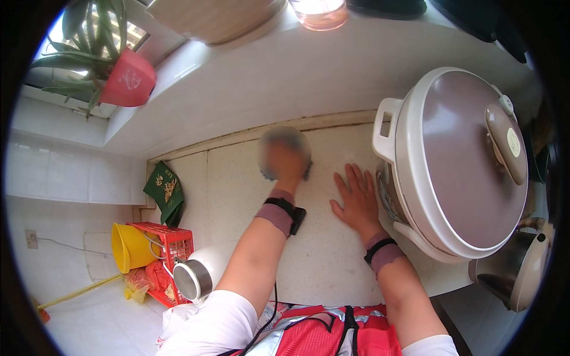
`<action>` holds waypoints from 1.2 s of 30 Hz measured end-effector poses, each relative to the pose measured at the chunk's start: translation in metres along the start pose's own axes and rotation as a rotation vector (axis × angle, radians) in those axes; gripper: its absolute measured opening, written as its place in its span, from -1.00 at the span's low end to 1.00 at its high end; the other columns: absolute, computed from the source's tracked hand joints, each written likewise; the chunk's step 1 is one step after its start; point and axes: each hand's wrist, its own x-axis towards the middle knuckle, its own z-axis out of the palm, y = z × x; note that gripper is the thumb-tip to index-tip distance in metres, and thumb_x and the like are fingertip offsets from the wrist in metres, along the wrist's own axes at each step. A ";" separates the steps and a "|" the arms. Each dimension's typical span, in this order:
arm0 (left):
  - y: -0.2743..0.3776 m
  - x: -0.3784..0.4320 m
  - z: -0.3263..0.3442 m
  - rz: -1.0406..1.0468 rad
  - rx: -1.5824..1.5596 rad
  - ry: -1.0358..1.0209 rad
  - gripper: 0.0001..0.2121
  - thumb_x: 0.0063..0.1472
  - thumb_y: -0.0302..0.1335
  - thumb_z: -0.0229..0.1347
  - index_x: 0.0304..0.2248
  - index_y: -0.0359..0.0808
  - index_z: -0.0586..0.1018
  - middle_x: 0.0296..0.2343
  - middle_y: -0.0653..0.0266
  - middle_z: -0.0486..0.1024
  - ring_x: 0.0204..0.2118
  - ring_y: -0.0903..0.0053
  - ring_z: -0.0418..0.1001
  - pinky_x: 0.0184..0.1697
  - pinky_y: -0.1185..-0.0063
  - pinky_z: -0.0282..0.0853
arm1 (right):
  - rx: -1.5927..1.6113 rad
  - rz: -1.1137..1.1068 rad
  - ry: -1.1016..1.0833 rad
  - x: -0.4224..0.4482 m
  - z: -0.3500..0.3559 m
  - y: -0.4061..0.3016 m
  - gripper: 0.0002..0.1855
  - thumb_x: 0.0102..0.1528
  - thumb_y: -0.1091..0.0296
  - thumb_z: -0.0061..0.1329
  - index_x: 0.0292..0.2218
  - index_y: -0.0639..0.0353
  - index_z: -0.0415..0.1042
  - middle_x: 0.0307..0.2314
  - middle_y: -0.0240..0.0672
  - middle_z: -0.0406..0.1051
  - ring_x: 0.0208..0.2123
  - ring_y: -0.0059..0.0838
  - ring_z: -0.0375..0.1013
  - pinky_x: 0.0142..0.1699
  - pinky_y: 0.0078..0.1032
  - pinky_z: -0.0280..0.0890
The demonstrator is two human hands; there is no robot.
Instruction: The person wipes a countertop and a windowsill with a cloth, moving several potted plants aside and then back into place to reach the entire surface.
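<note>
Near the back edge of the pale speckled countertop (240, 196), my left hand (282, 158) bears down on a bunched dark cloth (307, 171). A blurred patch covers that hand and most of the cloth, so the fingers are hard to make out. My right hand (358, 200) rests palm down on the countertop, its fingers apart and nothing in it. Just right of it stands a large rice cooker (472, 164) with a white rim and a brownish-mauve lid, shut. Its side handle (385, 129) juts out above my right fingertips.
At the left lie a green tea packet (164, 191), a red plastic basket (180, 240), a yellow container (131, 247) and a white jug with a metal lid (196, 278). A pink pot with a plant (131, 80) stands on the sill. A metal pot (507, 267) sits lower right.
</note>
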 end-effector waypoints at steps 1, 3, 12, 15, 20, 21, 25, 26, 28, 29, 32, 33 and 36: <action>0.014 -0.006 0.006 0.050 -0.061 0.081 -0.60 0.05 -0.37 0.11 -0.12 -0.39 0.48 -0.19 0.02 0.46 -0.11 0.14 0.39 0.00 0.21 0.25 | -0.003 -0.005 -0.002 0.000 -0.001 -0.002 -0.28 -0.02 -0.01 0.06 0.15 0.01 0.28 0.21 -0.13 0.05 0.30 -0.22 -0.09 0.36 -0.09 -0.26; 0.061 -0.011 -0.002 0.082 -0.147 -0.149 -0.57 0.04 -0.38 0.12 -0.07 -0.36 0.47 -0.10 0.00 0.41 -0.02 0.12 0.34 0.06 0.21 0.20 | -0.017 -0.003 -0.009 0.001 0.000 0.000 -0.28 -0.02 -0.01 0.05 0.14 0.02 0.28 0.21 -0.13 0.05 0.30 -0.22 -0.09 0.36 -0.08 -0.28; 0.046 -0.022 -0.014 0.125 -0.299 -0.189 -0.61 0.05 -0.42 0.08 -0.07 -0.29 0.50 -0.08 0.04 0.43 -0.02 0.13 0.37 0.00 0.20 0.25 | -0.055 -0.041 -0.020 0.003 0.000 -0.006 -0.28 -0.05 0.05 0.08 0.11 0.13 0.29 0.18 -0.04 0.08 0.27 -0.10 -0.04 0.33 -0.02 -0.21; -0.032 0.005 -0.039 -0.288 -0.235 -0.274 -0.58 0.08 -0.41 0.05 -0.02 -0.28 0.48 0.01 0.03 0.39 0.07 0.13 0.31 0.08 0.19 0.21 | -0.082 -0.042 -0.018 0.002 0.001 -0.002 -0.28 -0.05 0.05 0.08 0.12 0.12 0.29 0.17 -0.01 0.08 0.27 -0.07 -0.03 0.32 0.00 -0.19; -0.176 0.013 -0.056 -0.503 0.175 -0.069 -0.59 0.16 -0.26 -0.05 -0.04 -0.28 0.48 -0.01 -0.05 0.36 0.05 0.07 0.30 0.05 0.18 0.26 | -0.099 -0.072 -0.031 0.006 0.002 -0.009 -0.27 -0.07 0.04 0.10 0.11 0.11 0.29 0.17 -0.01 0.09 0.26 -0.05 -0.03 0.30 0.03 -0.15; -0.196 0.017 -0.068 -0.498 0.221 -0.142 -0.60 0.16 -0.26 -0.05 -0.06 -0.28 0.49 0.00 -0.05 0.35 0.05 0.06 0.30 0.04 0.17 0.27 | -0.099 -0.070 -0.031 0.007 0.004 -0.008 -0.27 -0.07 0.04 0.11 0.10 0.10 0.29 0.17 -0.02 0.08 0.26 -0.06 -0.02 0.30 0.04 -0.15; -0.285 0.031 -0.080 -0.222 0.546 -0.456 -0.71 0.18 -0.33 -0.03 -0.15 -0.22 0.56 0.01 -0.01 0.33 0.03 0.00 0.31 -0.03 0.13 0.33 | -0.122 -0.058 -0.027 0.006 0.002 -0.008 -0.26 -0.09 0.04 0.12 0.11 0.06 0.29 0.18 -0.05 0.06 0.26 -0.07 -0.02 0.29 0.05 -0.13; -0.299 0.037 -0.076 -0.234 0.543 -0.524 -0.74 0.19 -0.35 -0.02 -0.17 -0.19 0.58 0.02 0.02 0.33 0.01 -0.01 0.33 -0.05 0.12 0.34 | -0.119 -0.055 -0.030 0.006 0.001 -0.007 -0.26 -0.10 0.04 0.12 0.11 0.05 0.28 0.18 -0.06 0.06 0.26 -0.07 -0.02 0.29 0.05 -0.13; -0.336 0.041 -0.061 -0.324 0.525 -0.565 -0.72 0.20 -0.33 -0.04 -0.11 -0.12 0.53 0.07 0.08 0.27 0.05 0.01 0.27 -0.02 0.09 0.29 | -0.117 -0.056 -0.042 0.005 0.000 -0.007 -0.25 -0.10 0.04 0.13 0.11 0.04 0.28 0.19 -0.07 0.05 0.27 -0.08 -0.03 0.28 0.04 -0.13; -0.363 0.036 -0.046 -0.485 0.473 -0.485 -0.67 0.22 -0.28 -0.06 -0.04 -0.10 0.46 0.11 0.10 0.21 0.10 0.03 0.20 0.04 0.06 0.22 | -0.110 -0.070 -0.049 0.007 0.001 -0.008 -0.25 -0.10 0.04 0.13 0.11 0.03 0.28 0.19 -0.07 0.05 0.27 -0.08 -0.04 0.28 0.05 -0.13; -0.365 0.043 -0.015 -0.966 0.114 -0.183 -0.46 0.25 -0.14 -0.14 0.20 -0.02 0.21 0.25 0.17 0.02 0.28 0.10 -0.05 0.20 -0.02 -0.02 | -0.105 -0.042 -0.069 0.007 0.002 -0.004 -0.24 -0.10 0.03 0.13 0.12 0.03 0.28 0.20 -0.08 0.04 0.27 -0.09 -0.04 0.29 0.03 -0.14; -0.356 0.046 -0.012 -0.952 0.133 -0.187 -0.46 0.25 -0.14 -0.14 0.21 -0.01 0.20 0.26 0.18 0.01 0.28 0.11 -0.06 0.20 -0.01 -0.03 | -0.095 -0.035 -0.071 0.008 0.002 -0.005 -0.24 -0.10 0.03 0.12 0.12 0.04 0.28 0.20 -0.09 0.04 0.27 -0.10 -0.04 0.30 0.03 -0.15; -0.322 0.048 -0.011 -0.906 0.206 -0.137 -0.49 0.25 -0.16 -0.11 0.18 -0.02 0.25 0.23 0.18 0.08 0.26 0.12 -0.01 0.19 0.02 0.00 | -0.086 -0.025 -0.067 0.005 0.001 -0.003 -0.25 -0.07 0.03 0.11 0.13 0.05 0.27 0.20 -0.09 0.04 0.28 -0.13 -0.04 0.31 -0.01 -0.17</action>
